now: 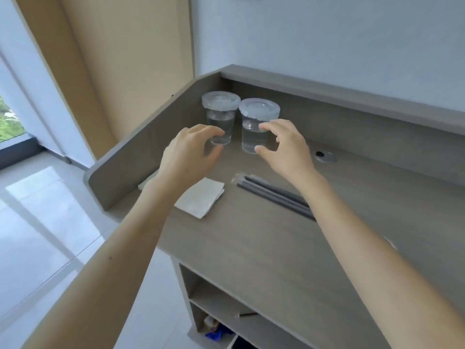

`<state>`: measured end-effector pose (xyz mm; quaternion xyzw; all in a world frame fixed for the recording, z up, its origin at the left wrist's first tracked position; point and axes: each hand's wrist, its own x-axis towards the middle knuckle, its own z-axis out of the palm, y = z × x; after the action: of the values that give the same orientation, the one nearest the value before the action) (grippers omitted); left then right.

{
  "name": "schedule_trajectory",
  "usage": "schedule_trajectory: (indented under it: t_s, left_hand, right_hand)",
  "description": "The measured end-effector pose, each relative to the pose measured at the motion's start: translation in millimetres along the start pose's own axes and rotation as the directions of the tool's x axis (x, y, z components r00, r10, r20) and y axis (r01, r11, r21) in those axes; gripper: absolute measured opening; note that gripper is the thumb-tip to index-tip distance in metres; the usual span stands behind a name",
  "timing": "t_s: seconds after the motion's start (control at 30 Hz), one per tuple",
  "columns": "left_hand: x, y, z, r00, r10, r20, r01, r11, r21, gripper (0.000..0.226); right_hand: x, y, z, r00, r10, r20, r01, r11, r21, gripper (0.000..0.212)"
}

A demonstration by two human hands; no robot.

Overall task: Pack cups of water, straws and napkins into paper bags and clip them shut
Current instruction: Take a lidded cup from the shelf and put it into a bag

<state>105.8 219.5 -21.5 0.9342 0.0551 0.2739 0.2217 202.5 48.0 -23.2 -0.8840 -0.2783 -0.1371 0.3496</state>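
Note:
Two clear lidded cups of water stand side by side in the far corner of the grey counter: a left cup (220, 114) and a right cup (257, 122). My left hand (188, 153) hovers just in front of the left cup with fingers curled apart, holding nothing. In front of the right cup, my right hand (284, 149) has thumb and fingers spread beside the cup's wall; real contact is unclear. White napkins (201, 197) lie flat under my left forearm. Several dark wrapped straws (271, 192) lie to their right, partly hidden by my right arm. No paper bag shows.
The counter (251, 248) has a raised back ledge (352, 96) and an angled left wall (141, 157) boxing in the cups. A round metal cable grommet (325, 156) sits right of the cups. Open shelves (226, 311) with small items lie below the front edge.

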Motion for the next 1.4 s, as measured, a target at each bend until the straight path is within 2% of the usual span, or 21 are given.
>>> schedule_trajectory:
  t_s: [0.17, 0.4, 0.47, 0.6, 0.77, 1.07, 1.4]
  left_hand:
    - [41, -20, 13, 0.998, -0.070, 0.011, 0.070, 0.997, -0.036, 0.033]
    - [83, -47, 30, 0.993, -0.033, 0.118, 0.048, 0.990, -0.131, 0.038]
    - [92, -51, 29, 0.992, -0.029, 0.125, 0.049, 0.986, -0.158, 0.038]
    - [100, -57, 29, 0.988, -0.041, 0.146, 0.069, 0.980, -0.187, 0.036]
    - [102, -61, 29, 0.984, -0.060, 0.166, 0.100, 0.964, -0.245, 0.032]
    - [96, -45, 27, 0.963, 0.059, 0.264, 0.023, 0.955, -0.297, 0.032]
    - [11, 60, 16, 0.900, 0.320, 0.294, -0.174, 0.885, -0.432, 0.030]
  right_hand:
    - [41, 12, 25, 0.991, 0.097, -0.090, -0.098, 0.995, -0.010, 0.060]
    - [84, 22, 57, 0.975, 0.198, -0.097, -0.201, 0.979, -0.023, 0.070]
    - [96, 23, 66, 0.970, 0.211, -0.120, -0.210, 0.977, 0.020, 0.068]
    - [108, 26, 79, 0.924, 0.246, -0.294, -0.224, 0.969, 0.108, 0.048]
    - [102, 25, 82, 0.873, 0.277, -0.401, -0.256, 0.961, 0.107, 0.042]
    - [49, 1, 42, 0.794, 0.312, -0.521, -0.305, 0.947, 0.103, 0.037]
    - [-100, -49, -69, 0.701, 0.345, -0.624, -0.364, 0.926, 0.103, 0.035]
